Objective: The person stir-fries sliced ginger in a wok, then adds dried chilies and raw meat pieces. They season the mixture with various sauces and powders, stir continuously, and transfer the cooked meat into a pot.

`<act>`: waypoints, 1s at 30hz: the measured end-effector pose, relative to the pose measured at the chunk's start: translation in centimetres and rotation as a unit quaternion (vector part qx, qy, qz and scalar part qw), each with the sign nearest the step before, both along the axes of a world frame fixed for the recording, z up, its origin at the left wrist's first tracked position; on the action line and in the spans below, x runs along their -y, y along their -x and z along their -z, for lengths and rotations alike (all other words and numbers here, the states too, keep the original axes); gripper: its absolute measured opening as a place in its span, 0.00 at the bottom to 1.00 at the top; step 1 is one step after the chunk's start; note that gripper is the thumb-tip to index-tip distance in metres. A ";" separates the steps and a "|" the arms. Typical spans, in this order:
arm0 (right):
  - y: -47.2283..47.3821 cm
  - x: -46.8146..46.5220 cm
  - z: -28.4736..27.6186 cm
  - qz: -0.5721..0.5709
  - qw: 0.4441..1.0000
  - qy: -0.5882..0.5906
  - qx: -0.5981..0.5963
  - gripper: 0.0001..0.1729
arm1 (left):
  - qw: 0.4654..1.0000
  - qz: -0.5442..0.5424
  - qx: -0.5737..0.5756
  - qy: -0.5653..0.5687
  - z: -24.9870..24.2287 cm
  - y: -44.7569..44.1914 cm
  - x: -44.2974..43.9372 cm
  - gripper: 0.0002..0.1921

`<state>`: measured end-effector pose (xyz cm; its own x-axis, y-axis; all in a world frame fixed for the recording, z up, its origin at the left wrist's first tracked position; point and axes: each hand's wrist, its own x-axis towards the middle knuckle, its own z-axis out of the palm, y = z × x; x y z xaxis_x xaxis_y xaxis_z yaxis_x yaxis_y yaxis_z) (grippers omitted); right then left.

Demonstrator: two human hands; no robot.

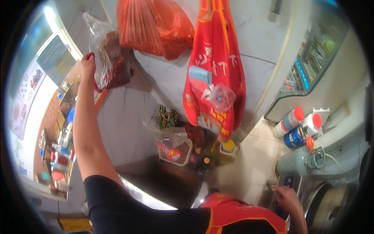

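Observation:
My left hand (88,65) is raised with its fingers curled, beside a clear plastic bag (112,60) hanging on the wall. Brown and dark red contents show through the bag. Whether the fingers pinch its edge, I cannot tell. Low on the right, my right hand (287,197) is slightly blurred, its fingers loosely bent and apart, with nothing plain in them. It hovers near the side of a metal stove (295,187). To the right of the clear bag hang an orange-red plastic bag (155,29) and a red apron (217,55) with orange trim.
Below the apron stand a large oil jug (226,150) with a yellow cap and a clear plastic tub (175,152). A grey gas cylinder (298,161), a blue can (293,137) and red-lidded containers (312,122) line the right. Bottles (60,158) crowd a left shelf.

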<state>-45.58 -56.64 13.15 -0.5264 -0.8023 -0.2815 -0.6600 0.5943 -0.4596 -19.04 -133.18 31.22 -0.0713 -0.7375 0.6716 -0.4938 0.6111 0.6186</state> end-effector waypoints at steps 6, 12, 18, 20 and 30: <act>3.0 7.6 0.2 -0.016 0.999 -0.039 -0.024 0.18 | 0.908 -0.122 0.357 -0.181 0.6 2.5 9.8 0.12; 4.8 12.6 0.1 -0.036 0.999 -0.041 -0.003 0.17 | 0.841 0.265 0.350 -0.315 2.5 5.8 8.2 0.19; 5.3 16.1 -0.2 -0.072 0.996 -0.026 -0.039 0.16 | 0.827 0.281 0.427 -0.234 4.4 5.5 7.5 0.20; 5.4 16.6 -0.3 -0.075 0.997 -0.016 -0.012 0.16 | 0.840 0.279 0.432 -0.176 4.7 5.0 8.2 0.20; 5.9 16.4 0.4 -0.092 0.996 -0.016 -0.003 0.17 | 0.966 0.075 0.004 -0.246 3.8 3.1 11.0 0.12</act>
<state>-51.47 -73.07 12.78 -0.3723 -0.8764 -0.3056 -0.7617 0.4766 -0.4389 -22.17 -144.21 27.46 -0.2052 -0.9487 0.2407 -0.4289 0.3082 0.8492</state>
